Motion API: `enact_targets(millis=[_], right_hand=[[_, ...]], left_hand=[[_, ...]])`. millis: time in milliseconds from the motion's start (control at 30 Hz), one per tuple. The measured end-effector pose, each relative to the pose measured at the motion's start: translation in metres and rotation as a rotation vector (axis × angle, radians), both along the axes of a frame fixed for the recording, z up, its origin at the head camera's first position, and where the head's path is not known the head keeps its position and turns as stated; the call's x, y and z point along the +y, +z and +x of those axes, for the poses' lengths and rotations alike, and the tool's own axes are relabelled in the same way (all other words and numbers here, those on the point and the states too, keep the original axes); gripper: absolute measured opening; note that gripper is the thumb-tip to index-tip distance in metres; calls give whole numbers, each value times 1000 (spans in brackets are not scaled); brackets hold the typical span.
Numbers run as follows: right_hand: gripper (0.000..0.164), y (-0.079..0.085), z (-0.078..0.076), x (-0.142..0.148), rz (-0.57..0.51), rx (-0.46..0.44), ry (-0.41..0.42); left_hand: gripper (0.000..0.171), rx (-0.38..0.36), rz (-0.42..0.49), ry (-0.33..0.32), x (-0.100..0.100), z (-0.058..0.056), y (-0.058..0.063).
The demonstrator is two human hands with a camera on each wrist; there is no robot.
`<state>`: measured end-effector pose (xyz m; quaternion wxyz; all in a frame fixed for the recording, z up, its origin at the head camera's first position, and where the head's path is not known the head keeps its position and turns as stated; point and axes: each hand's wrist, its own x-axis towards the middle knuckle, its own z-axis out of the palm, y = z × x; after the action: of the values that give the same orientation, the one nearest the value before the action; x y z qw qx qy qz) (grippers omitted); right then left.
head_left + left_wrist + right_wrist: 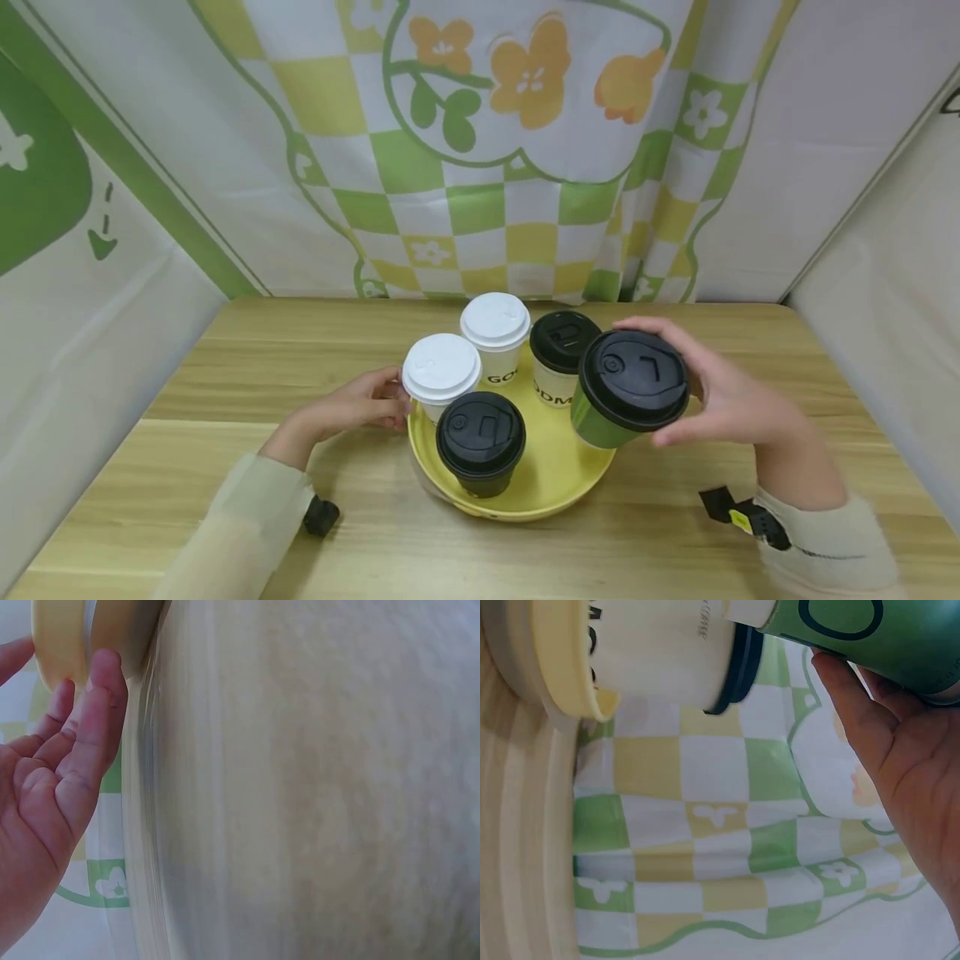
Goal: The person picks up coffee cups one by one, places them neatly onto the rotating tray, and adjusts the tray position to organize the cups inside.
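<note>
My right hand (720,400) holds a green paper coffee cup (596,425) with a black lid (636,377), tilted over the right side of a round yellow tray (555,475). In the right wrist view, the green cup (907,637) is up beside a white cup (660,652) with a black lid. My left hand (367,404) is at the tray's left rim, fingers (105,675) fairly straight against its side. Two white-lidded cups (442,371) (495,325), a black-lidded pale cup (558,354) and a dark cup (483,450) with a black lid stand on the tray.
The tray sits on a wood-grain table (360,533). Behind the table's back edge hangs a curtain (480,208) with green and yellow checks and flowers. Pale fabric walls (885,275) close in both sides. Each sleeve carries a small black device (757,521).
</note>
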<state>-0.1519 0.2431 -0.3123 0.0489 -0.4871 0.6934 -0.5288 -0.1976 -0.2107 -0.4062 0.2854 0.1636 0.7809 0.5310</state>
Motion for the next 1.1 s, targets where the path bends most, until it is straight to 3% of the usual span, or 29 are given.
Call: enact_targets(millis=[267, 600, 767, 1100], right_hand=[[106, -16, 0, -12, 31, -10, -2], [106, -31, 5, -25, 137, -109, -52], [102, -39, 7, -29, 137, -173, -36], [101, -52, 7, -35, 155, -193, -31]], left_hand=[[37, 7, -5, 10, 0, 0, -2], [46, 18, 3, 11, 1, 1, -1], [47, 19, 4, 10, 1, 2, -1], [44, 16, -12, 15, 2, 3, -1]])
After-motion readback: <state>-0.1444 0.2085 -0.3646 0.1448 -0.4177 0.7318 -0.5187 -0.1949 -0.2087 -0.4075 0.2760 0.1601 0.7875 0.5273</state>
